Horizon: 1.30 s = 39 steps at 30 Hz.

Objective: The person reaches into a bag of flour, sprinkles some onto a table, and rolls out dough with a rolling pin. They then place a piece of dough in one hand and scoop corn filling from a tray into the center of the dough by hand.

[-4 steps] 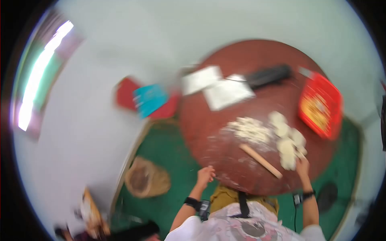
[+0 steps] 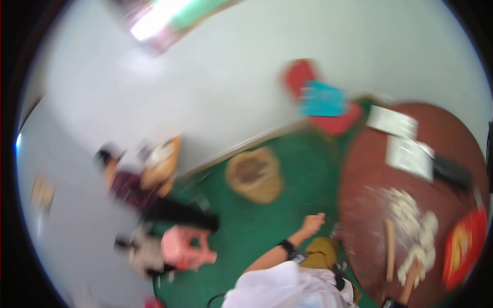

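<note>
Flat round dough wrappers (image 2: 429, 231) lie overlapping on the round brown table (image 2: 362, 205). My right hand (image 2: 414, 269) touches the nearest of them; motion blur hides how its fingers are set. To the left of that hand a wooden rolling pin (image 2: 390, 250) lies on the tabletop. Small dough pieces (image 2: 403, 210) are heaped beyond the pin, with flour scattered around. My left hand (image 2: 312, 224) hangs in the air off the table's left edge, fingers curled in, nothing visible in them.
A red tray (image 2: 465, 249) with yellowish contents sits at the right. White sheets (image 2: 410, 156) and a dark object (image 2: 452, 173) lie farther back. A brown sack (image 2: 257, 177) stands on the green floor. A pink stool (image 2: 187, 247) and two people (image 2: 131, 187) are leftward.
The view has swung left, so the table has shifted right and two people and a pink stool show at the left. My right hand is still at the wrappers.
</note>
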{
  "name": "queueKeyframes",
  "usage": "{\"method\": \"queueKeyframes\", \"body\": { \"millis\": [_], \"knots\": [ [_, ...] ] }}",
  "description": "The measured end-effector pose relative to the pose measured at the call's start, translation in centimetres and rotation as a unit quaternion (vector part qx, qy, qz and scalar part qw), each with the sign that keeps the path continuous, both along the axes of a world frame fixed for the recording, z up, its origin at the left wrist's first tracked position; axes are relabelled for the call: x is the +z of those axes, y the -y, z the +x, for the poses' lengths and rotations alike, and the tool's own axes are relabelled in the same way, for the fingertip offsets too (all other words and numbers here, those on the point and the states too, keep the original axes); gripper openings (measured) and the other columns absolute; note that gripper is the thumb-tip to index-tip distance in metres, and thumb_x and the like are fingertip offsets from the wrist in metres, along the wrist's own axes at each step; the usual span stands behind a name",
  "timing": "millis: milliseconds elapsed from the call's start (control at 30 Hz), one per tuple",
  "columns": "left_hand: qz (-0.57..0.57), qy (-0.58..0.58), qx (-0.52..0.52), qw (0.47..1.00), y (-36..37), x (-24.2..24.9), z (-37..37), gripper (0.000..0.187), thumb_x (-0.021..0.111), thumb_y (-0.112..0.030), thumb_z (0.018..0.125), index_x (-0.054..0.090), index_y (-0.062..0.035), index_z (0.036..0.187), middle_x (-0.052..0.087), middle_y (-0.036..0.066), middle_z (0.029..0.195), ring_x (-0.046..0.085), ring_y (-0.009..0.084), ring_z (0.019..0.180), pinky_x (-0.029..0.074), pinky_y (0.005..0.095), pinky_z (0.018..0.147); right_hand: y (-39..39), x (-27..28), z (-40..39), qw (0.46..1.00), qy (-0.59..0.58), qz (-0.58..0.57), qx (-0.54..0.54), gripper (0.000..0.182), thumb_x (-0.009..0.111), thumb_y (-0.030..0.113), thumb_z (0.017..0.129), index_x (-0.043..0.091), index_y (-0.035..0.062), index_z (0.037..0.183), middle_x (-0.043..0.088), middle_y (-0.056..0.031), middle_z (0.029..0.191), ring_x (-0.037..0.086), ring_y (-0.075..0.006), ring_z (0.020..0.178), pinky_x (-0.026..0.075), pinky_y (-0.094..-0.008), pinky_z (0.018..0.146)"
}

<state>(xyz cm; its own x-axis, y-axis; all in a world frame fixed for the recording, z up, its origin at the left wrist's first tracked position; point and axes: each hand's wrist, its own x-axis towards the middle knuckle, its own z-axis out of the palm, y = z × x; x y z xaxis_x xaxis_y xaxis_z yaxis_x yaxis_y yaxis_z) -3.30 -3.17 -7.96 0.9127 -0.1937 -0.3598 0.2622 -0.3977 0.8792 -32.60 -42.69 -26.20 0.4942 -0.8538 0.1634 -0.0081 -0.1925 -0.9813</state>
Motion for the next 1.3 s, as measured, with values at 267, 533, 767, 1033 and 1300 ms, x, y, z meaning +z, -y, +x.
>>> {"method": "queueKeyframes", "body": {
  "millis": [267,533,767,1033,1300],
  "knots": [
    [-0.111,-0.086,0.327,0.934,-20.9,-6.5,-10.6,0.029,0.055,-0.032,0.084,0.060,-0.0048,0.075,0.046,0.000,0.051,0.039,0.0088,0.039,0.027,0.0250,0.033,-6.8,10.0,6.2,0.919,-0.157,-0.351,0.084,0.037,0.051,0.021,0.086,0.047,-0.0088,0.064,0.048,-0.0159,0.055,0.043,-0.0248,0.051,0.034,-0.0419,0.053],
    [-0.130,-0.163,0.454,0.866,-33.6,-4.4,-20.2,0.027,0.054,-0.030,0.087,0.059,-0.0051,0.076,0.053,0.000,0.058,0.049,0.0079,0.048,0.038,0.0218,0.039,-16.7,13.0,13.7,0.859,-0.345,-0.279,0.256,0.026,0.053,0.013,0.081,0.049,-0.0071,0.066,0.049,-0.0213,0.059,0.049,-0.0290,0.055,0.036,-0.0425,0.055],
    [-0.088,-0.179,0.556,0.807,-45.0,-7.4,-26.8,0.025,0.056,-0.026,0.086,0.061,-0.0040,0.074,0.057,0.001,0.062,0.051,0.0088,0.048,0.042,0.0232,0.043,-33.5,13.3,22.7,0.836,-0.294,-0.196,0.420,0.024,0.058,0.015,0.078,0.054,-0.0043,0.064,0.054,-0.0154,0.055,0.055,-0.0232,0.051,0.043,-0.0342,0.050],
    [-0.107,-0.134,0.574,0.801,-50.2,-10.2,-25.6,0.018,0.059,-0.019,0.083,0.062,-0.0030,0.075,0.059,0.002,0.062,0.054,0.0096,0.051,0.043,0.0251,0.044,-49.0,15.4,28.9,0.742,-0.236,-0.287,0.559,0.024,0.061,0.018,0.076,0.057,-0.0033,0.066,0.057,-0.0178,0.059,0.058,-0.0305,0.055,0.044,-0.0389,0.052],
    [0.150,-0.266,0.552,0.776,-52.6,-19.0,-30.3,0.037,0.053,-0.036,0.076,0.064,-0.0035,0.060,0.060,0.013,0.057,0.061,0.0275,0.059,0.048,0.0379,0.061,-59.7,12.4,41.7,0.667,-0.324,-0.312,0.594,0.038,0.057,0.027,0.080,0.054,-0.0051,0.061,0.052,-0.0230,0.057,0.053,-0.0394,0.056,0.043,-0.0431,0.054]
  ]
}}
